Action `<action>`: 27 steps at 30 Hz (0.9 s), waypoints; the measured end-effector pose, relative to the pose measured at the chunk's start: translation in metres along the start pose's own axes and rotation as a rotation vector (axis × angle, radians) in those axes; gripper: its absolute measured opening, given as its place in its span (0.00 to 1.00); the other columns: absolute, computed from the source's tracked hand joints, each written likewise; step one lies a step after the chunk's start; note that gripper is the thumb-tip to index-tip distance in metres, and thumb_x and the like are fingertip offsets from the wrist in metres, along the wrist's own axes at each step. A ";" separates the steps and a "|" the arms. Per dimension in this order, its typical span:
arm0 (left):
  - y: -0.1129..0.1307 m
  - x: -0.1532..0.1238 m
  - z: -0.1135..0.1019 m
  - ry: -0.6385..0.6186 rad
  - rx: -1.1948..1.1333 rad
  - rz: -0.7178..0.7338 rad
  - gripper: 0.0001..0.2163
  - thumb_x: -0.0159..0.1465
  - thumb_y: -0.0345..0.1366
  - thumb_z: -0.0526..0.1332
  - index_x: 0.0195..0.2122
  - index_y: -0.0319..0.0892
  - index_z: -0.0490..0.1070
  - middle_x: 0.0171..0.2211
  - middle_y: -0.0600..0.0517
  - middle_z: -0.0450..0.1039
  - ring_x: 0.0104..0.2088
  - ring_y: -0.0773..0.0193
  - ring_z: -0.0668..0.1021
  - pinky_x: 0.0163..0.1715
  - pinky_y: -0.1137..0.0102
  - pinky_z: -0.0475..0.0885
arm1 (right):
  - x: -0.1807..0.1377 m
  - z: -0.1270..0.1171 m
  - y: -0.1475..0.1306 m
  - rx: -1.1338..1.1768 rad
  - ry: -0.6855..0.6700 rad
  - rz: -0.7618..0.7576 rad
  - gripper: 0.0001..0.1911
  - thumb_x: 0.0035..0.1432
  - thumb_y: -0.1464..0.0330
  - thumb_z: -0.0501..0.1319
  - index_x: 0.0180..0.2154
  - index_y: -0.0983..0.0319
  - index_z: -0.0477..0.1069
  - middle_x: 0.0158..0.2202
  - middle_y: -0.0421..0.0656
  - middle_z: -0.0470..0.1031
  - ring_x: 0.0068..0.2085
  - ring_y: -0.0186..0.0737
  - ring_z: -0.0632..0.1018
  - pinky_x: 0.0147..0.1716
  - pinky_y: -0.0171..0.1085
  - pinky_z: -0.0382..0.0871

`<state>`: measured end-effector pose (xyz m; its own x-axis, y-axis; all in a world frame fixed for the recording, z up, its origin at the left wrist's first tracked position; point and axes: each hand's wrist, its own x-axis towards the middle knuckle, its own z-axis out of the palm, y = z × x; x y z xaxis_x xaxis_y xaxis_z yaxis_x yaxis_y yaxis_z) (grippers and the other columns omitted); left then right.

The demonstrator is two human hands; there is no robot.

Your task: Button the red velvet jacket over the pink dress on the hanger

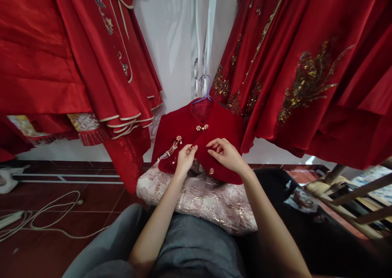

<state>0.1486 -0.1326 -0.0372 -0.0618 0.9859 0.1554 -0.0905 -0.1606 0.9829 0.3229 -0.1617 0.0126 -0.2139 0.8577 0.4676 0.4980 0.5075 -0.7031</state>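
Observation:
A short red velvet jacket [176, 125] hangs in front of me on a purple hanger [206, 97]. Beaded flower fastenings sit on it: one pair, the collar clasp [202, 127], is joined, and a single flower button [211, 171] shows lower down. My left hand [186, 157] pinches the front edge of the jacket, where a small bead shows at the fingertips. Just to the right, my right hand [225, 152] is held over the other front panel, its thumb and fingers curved and apart. A beaded tassel ornament [174, 146] hangs on the jacket's left side.
Pale pink brocade fabric [211, 200] lies across my lap under the jacket. Red embroidered garments [92, 61] hang at left, and a gold-sequined red dress [306, 78] at right. A white cable [61, 229] lies on the tiles. A plastic bag [301, 199] rests on a black surface, near wooden bars [361, 192].

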 end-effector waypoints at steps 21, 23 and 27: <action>0.060 0.058 -0.042 0.033 0.482 0.271 0.07 0.55 0.38 0.64 0.31 0.41 0.77 0.34 0.48 0.80 0.35 0.61 0.80 0.41 0.67 0.73 | 0.006 0.039 0.003 0.258 0.007 0.170 0.13 0.51 0.64 0.66 0.39 0.62 0.74 0.32 0.43 0.78 0.32 0.37 0.79 0.35 0.36 0.73; 0.059 0.068 -0.050 0.141 0.537 0.262 0.09 0.56 0.41 0.64 0.31 0.41 0.77 0.35 0.48 0.80 0.36 0.61 0.80 0.41 0.67 0.72 | 0.006 0.039 0.002 0.300 -0.013 0.178 0.10 0.52 0.66 0.66 0.38 0.62 0.75 0.33 0.44 0.79 0.33 0.37 0.80 0.36 0.36 0.73; 0.031 0.067 -0.059 0.216 0.645 0.184 0.09 0.57 0.41 0.64 0.33 0.41 0.74 0.36 0.47 0.79 0.37 0.60 0.80 0.41 0.67 0.72 | 0.006 0.037 0.001 0.348 -0.007 0.161 0.11 0.51 0.66 0.66 0.37 0.62 0.76 0.34 0.44 0.80 0.34 0.37 0.80 0.35 0.36 0.74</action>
<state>0.0827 -0.0747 -0.0023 -0.2217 0.9033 0.3674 0.5441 -0.1981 0.8153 0.2909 -0.1531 -0.0047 -0.1623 0.9285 0.3339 0.2105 0.3632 -0.9076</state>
